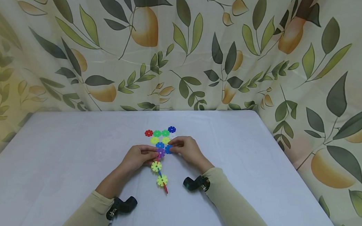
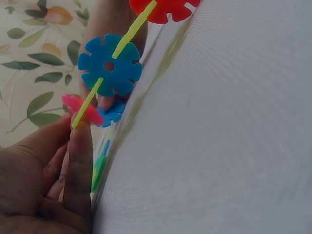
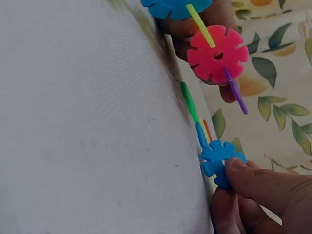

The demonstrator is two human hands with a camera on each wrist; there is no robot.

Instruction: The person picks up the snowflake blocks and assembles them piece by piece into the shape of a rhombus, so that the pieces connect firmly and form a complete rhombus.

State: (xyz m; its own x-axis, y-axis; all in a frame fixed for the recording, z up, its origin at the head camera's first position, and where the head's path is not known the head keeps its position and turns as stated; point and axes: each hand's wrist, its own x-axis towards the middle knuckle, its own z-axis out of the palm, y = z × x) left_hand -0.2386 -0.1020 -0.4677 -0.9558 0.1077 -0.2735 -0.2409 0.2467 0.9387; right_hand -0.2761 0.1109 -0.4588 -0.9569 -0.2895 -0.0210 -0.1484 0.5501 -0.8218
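My left hand [image 1: 138, 157] pinches the upper end of a chain of notched plastic discs, near its purple disc [image 1: 160, 153]. Slotted together at angles, the chain runs toward me through a yellow disc [image 1: 156, 166] and others to a red disc [image 1: 165, 188] seen edge-on. The right wrist view shows a pink disc [image 3: 218, 54] in this chain, with the purple one slotted into it. Between thumb and fingers, my right hand [image 1: 189, 151] pinches a single blue disc [image 3: 222, 161], held close beside the chain's purple end.
Beyond the hands, several discs lie on the white-covered table [image 1: 72, 161]: a red disc [image 1: 148, 133], green discs [image 1: 157, 133], yellow discs [image 1: 154, 140] and a dark blue disc [image 1: 172, 129]. A leaf-patterned curtain [image 1: 184, 58] hangs behind the table. Each wrist wears a black camera.
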